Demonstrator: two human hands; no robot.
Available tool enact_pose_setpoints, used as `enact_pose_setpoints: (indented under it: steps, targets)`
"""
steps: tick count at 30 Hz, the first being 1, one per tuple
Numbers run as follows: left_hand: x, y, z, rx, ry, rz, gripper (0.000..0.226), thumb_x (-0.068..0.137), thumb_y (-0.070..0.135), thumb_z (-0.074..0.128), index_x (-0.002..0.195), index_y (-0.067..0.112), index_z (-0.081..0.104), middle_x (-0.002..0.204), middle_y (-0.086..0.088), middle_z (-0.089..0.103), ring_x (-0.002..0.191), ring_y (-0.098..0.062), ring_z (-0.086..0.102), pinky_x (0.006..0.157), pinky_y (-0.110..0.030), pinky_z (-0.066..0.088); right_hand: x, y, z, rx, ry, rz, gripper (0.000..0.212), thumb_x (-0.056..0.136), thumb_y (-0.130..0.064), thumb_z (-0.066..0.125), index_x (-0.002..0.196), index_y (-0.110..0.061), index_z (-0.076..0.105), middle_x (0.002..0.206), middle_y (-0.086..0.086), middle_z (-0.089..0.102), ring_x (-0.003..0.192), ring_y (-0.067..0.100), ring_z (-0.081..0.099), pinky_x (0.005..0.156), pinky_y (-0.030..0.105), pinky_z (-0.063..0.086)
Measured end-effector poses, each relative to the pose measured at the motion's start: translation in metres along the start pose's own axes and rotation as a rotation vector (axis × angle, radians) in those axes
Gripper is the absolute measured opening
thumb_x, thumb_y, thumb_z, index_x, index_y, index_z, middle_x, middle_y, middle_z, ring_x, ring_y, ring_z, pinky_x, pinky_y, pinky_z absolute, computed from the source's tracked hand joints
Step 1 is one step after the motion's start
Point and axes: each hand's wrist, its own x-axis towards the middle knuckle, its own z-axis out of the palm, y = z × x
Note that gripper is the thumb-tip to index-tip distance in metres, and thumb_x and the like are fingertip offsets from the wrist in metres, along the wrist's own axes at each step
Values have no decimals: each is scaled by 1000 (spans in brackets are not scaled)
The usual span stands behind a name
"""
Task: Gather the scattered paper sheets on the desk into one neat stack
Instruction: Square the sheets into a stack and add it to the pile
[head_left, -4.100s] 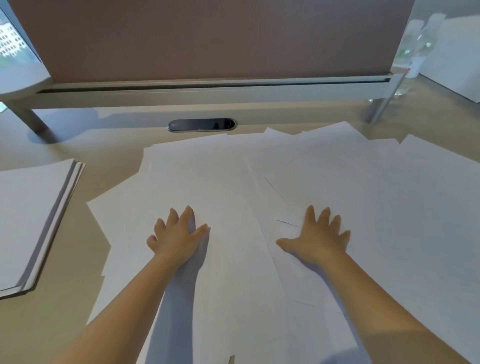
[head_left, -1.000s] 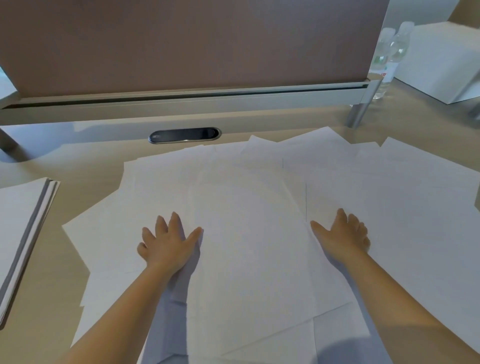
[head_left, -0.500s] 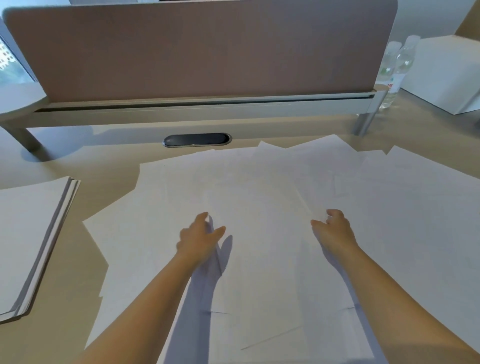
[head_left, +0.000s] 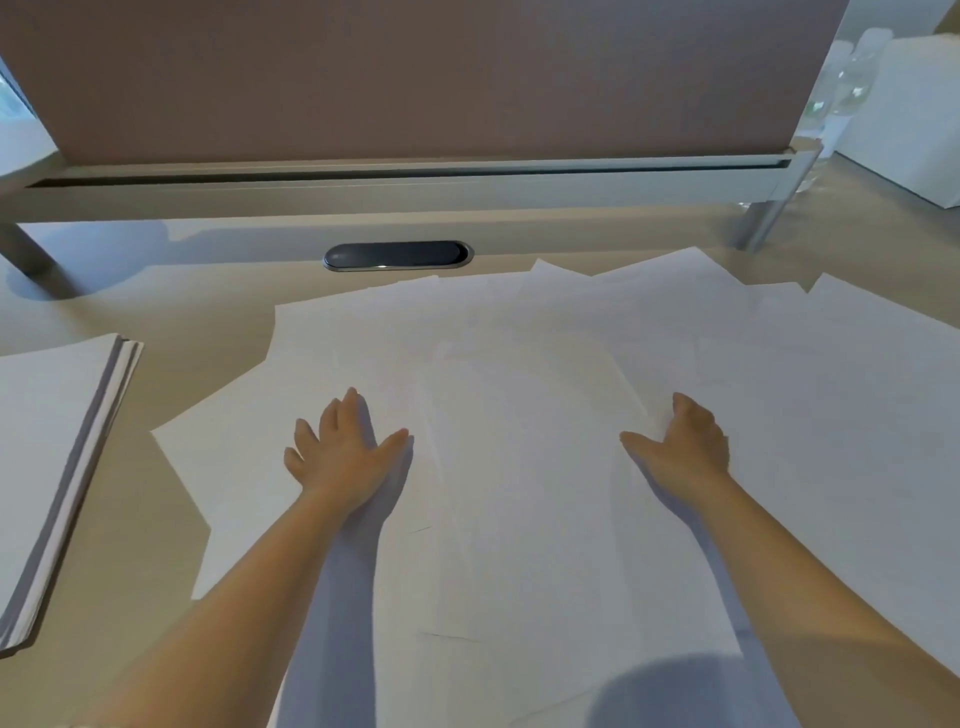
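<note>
Nearest, the left hand (head_left: 345, 457) lies flat and spread while the right hand (head_left: 680, 449) rests half-curled, gripping nothing, on thin, slippery-looking paper sheets (head_left: 519, 415) fanned across the surface (head_left: 171, 374), probably best squared by pressing their outer edges inward.

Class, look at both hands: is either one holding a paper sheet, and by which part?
Neither grips anything. The left hand lies flat, open, on the scattered paper sheets; the right hand rests open against them.

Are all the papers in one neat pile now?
No, the loose sheets lie fanned across the desk under the left hand and right hand, apart from a stack at the left.
</note>
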Motion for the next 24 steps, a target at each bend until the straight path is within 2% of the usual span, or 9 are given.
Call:
enact_pose_setpoints:
  steps: [4, 6, 10, 12, 14, 16, 19, 21, 24]
  targets:
    - [14, 6, 1, -42, 6, 58, 73, 89, 53, 42, 149, 25, 9, 156, 0, 20, 145, -30, 8, 113, -50, 12, 9, -8, 6, -20, 11, -34, 78, 83, -33, 63, 144, -6, 23, 148, 13, 30, 139, 30, 26, 116, 45, 19]
    - [20, 13, 3, -74, 8, 111, 72, 89, 52, 44, 148, 25, 12, 155, 0, 24, 144, -28, 14, 113, -49, 15, 14, -14, 9, 16, 9, -64, 77, 83, -30, 63, 145, -7, 24, 149, 13, 30, 139, 30, 26, 116, 44, 19]
    - [20, 29, 4, -175, -118, 232, 73, 90, 46, 47, 148, 25, 9, 157, -1, 18, 145, -27, 14, 114, -46, 13, 15, -27, 15, 86, -50, -160, 67, 81, -24, 65, 139, -9, 35, 140, 11, 44, 128, 30, 42, 109, 43, 33]
    - [20, 31, 0, -241, -138, 248, 73, 90, 43, 50, 148, 22, 13, 157, -2, 19, 144, -27, 18, 114, -45, 18, 12, -30, 13, 195, -55, -151, 61, 82, -21, 64, 137, -11, 39, 135, 10, 48, 121, 30, 47, 102, 41, 40]
    - [20, 28, -5, -294, -48, 146, 74, 88, 43, 55, 147, 18, 19, 154, -6, 27, 142, -30, 25, 113, -47, 25, 9, -31, 9, 198, -34, -96, 61, 85, -23, 61, 138, -12, 36, 138, 9, 45, 125, 29, 44, 101, 38, 38]
    - [16, 23, -9, -270, 10, -25, 78, 86, 46, 57, 147, 16, 20, 152, -9, 30, 140, -32, 27, 109, -48, 28, 9, -32, 7, 82, -29, -50, 64, 84, -30, 60, 139, -13, 33, 140, 9, 43, 129, 31, 38, 102, 39, 35]
    - [1, 26, -10, -346, -60, -148, 82, 85, 44, 59, 148, 14, 15, 152, -9, 26, 140, -34, 21, 108, -47, 27, 3, -37, 11, 53, -93, 10, 67, 82, -31, 61, 139, -12, 31, 138, 10, 41, 128, 34, 35, 103, 43, 36]
    - [-12, 32, -9, -459, -109, -144, 83, 85, 40, 60, 148, 13, 13, 153, -9, 23, 140, -34, 17, 108, -46, 28, -4, -40, 13, 169, -144, 24, 72, 84, -27, 60, 144, -12, 23, 141, 10, 35, 130, 32, 33, 107, 43, 33]
    - [-22, 28, -10, -590, -117, -145, 82, 86, 33, 61, 148, 11, 13, 153, -11, 22, 140, -35, 20, 110, -44, 26, -16, -34, 11, 511, -174, 45, 67, 85, -12, 60, 142, -7, 25, 135, 9, 41, 118, 30, 46, 105, 40, 38]
